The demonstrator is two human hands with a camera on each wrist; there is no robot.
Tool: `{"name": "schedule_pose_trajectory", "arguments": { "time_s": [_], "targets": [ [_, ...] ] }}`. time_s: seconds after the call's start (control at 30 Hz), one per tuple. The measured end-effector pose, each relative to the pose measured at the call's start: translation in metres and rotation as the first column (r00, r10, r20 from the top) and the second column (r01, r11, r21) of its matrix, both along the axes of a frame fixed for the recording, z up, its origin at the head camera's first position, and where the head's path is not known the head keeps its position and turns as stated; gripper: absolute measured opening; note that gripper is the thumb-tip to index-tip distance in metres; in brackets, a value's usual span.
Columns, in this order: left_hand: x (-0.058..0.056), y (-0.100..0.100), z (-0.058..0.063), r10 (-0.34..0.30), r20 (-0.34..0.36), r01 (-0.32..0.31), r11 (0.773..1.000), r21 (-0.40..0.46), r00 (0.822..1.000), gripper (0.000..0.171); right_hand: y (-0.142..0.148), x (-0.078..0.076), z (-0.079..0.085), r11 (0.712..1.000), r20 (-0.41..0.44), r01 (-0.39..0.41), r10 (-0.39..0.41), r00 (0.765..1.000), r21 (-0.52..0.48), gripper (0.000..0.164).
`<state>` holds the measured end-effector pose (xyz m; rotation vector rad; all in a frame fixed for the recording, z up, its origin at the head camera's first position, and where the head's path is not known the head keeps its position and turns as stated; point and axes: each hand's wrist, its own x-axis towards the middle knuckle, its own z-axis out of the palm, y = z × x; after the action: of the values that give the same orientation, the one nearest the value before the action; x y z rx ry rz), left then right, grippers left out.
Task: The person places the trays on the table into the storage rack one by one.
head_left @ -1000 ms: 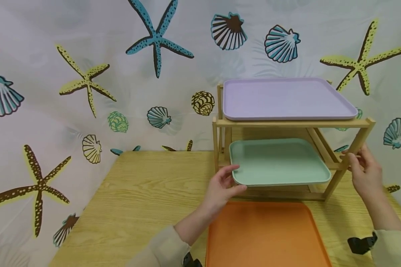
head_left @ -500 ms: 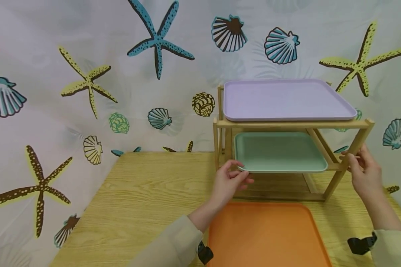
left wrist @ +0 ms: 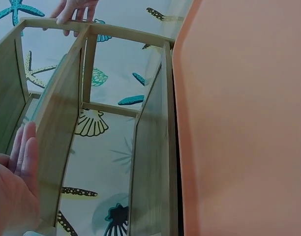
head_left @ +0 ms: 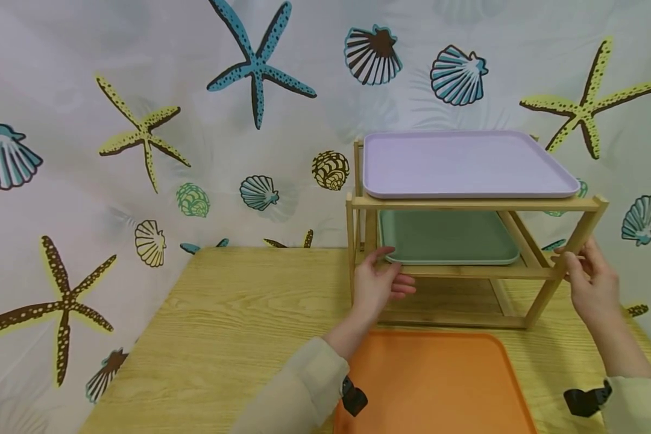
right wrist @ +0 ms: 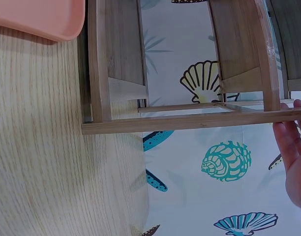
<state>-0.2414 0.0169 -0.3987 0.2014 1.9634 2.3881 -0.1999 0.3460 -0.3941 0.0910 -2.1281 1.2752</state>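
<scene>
A wooden two-tier rack (head_left: 466, 273) stands on the table, and a green tray (head_left: 450, 238) lies on its middle shelf. My left hand (head_left: 374, 283) is at the tray's front left corner, fingertips touching the rim, the other fingers extended below the shelf rail. In the left wrist view its fingers (left wrist: 26, 152) look nearly straight beside the shelf edge. My right hand (head_left: 594, 280) holds the rack's right front post, thumb in front and fingers behind. A lilac tray (head_left: 466, 164) rests on the top shelf.
An orange tray (head_left: 434, 380) lies on the wooden table (head_left: 239, 325) in front of the rack. A curtain (head_left: 195, 36) printed with starfish and shells hangs behind and at the sides. Both wrists carry a small black device.
The green tray has slid back and settled level onto the middle shelf. My left hand has moved forward with it and its grip has loosened. The right hand stays on the post.
</scene>
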Motion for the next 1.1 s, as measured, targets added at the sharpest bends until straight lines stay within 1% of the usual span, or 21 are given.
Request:
{"name": "schedule_pose_trajectory", "arguments": {
  "time_s": [0.1,0.23,0.3,0.4,0.53,0.63,0.7,0.87,0.93,1.0,1.1],
  "targets": [
    [0.000,0.000,-0.001,-0.003,-0.011,0.003,1.000,0.006,1.000,0.038,0.000,0.000,0.000,1.000,0.009,0.005,-0.005,1.000,0.001,0.020],
    [0.004,-0.005,-0.005,-0.026,-0.073,0.026,1.000,-0.004,0.997,0.042,-0.001,0.000,-0.001,1.000,0.010,0.005,-0.006,1.000,0.012,0.024],
    [0.009,-0.010,-0.007,-0.048,-0.097,0.047,0.999,-0.017,0.994,0.041,-0.001,0.001,-0.001,1.000,0.014,0.002,-0.003,1.000,0.022,0.028],
    [0.021,-0.023,-0.009,-0.104,-0.106,0.100,0.994,-0.043,0.989,0.038,-0.001,0.001,-0.002,0.999,0.026,0.000,-0.001,1.000,0.038,0.033],
    [0.041,-0.048,-0.014,-0.197,-0.080,0.188,0.976,-0.114,0.977,0.032,0.000,0.001,-0.002,0.999,0.028,0.009,-0.010,1.000,0.040,0.032],
    [0.056,-0.070,-0.020,-0.232,-0.044,0.221,0.959,-0.176,0.972,0.030,0.000,0.002,-0.002,0.999,0.028,0.021,-0.022,0.999,0.035,0.031],
    [0.067,-0.086,-0.026,-0.236,-0.018,0.226,0.950,-0.214,0.972,0.029,-0.001,0.002,-0.002,0.999,0.037,0.020,-0.021,0.999,0.027,0.032],
    [0.087,-0.125,-0.045,-0.231,0.011,0.223,0.925,-0.309,0.973,0.029,0.000,0.003,-0.001,1.000,0.056,0.011,-0.011,0.998,0.005,0.032],
    [0.092,-0.139,-0.053,-0.228,0.016,0.220,0.914,-0.340,0.973,0.031,0.000,0.003,-0.002,1.000,0.055,0.010,-0.010,0.998,-0.003,0.032],
    [0.097,-0.151,-0.058,-0.227,0.026,0.221,0.909,-0.353,0.974,0.032,0.000,0.002,-0.002,1.000,0.048,0.010,-0.009,0.999,-0.005,0.032],
    [0.100,-0.163,-0.064,-0.227,0.037,0.223,0.895,-0.387,0.973,0.033,-0.001,0.002,-0.002,1.000,0.036,0.008,-0.007,0.999,-0.004,0.033]
  ]
}}
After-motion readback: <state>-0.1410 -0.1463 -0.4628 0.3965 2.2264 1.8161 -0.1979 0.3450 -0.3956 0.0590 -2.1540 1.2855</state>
